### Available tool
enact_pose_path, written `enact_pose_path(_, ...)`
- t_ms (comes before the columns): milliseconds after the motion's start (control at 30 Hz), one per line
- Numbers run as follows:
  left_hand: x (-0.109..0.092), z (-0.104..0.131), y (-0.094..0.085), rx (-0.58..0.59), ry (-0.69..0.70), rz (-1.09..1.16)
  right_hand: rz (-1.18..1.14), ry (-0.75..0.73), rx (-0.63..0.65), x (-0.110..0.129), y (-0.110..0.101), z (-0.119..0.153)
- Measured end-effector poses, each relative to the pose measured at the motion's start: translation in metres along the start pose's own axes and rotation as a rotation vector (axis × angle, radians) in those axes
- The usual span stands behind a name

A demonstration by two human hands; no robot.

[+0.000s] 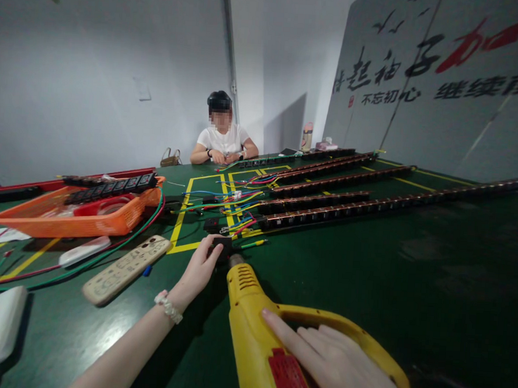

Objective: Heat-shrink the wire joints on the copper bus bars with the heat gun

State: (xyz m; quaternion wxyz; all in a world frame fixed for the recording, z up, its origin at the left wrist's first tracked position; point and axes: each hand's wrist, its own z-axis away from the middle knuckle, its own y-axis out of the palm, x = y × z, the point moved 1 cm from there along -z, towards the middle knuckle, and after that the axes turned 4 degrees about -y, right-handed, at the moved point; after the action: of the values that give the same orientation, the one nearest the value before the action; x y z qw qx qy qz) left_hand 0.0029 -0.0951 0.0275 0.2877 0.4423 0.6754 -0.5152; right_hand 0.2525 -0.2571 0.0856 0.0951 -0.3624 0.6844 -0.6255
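The right hand's grip closes around the yellow heat gun, its nozzle pointing at the small black block. Left of that nozzle, the left hand's grip pinches the block above the green desk.

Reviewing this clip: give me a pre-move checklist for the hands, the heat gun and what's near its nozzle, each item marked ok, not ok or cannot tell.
1. Right hand on the heat gun: ok.
2. Left hand holding the black part: ok.
3. Left fingers well away from the nozzle: not ok, they are close to it.
4. Heat gun switched off: cannot tell.
5. Green wire well away from the nozzle: not ok, it lies just beyond the tip.
6. Co-worker's hands away from the nozzle: ok, they are at the table's far side.
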Motion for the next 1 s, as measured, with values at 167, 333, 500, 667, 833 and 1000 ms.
enact_pose_path(167,0.003,-0.001,0.0,0.002,-0.005,-0.001,-0.061,0.06,0.006,0.005,-0.003,-0.009)
enact_pose_path(333,0.004,-0.001,0.0,0.003,-0.024,-0.01,-0.105,0.121,0.031,-0.009,0.0,-0.008)
enact_pose_path(500,0.003,0.0,0.0,0.004,-0.033,-0.022,-0.111,0.167,-0.03,-0.027,-0.002,-0.003)
enact_pose_path(667,0.003,0.0,0.0,0.003,-0.02,-0.035,-0.059,0.238,-0.039,-0.029,0.003,0.002)
enact_pose_path(833,0.006,-0.001,0.0,0.007,-0.039,-0.027,-0.034,0.239,-0.038,-0.021,0.008,-0.001)
enact_pose_path(1000,0.007,-0.002,0.0,0.006,-0.039,-0.022,0.008,0.225,-0.07,-0.02,0.012,-0.003)
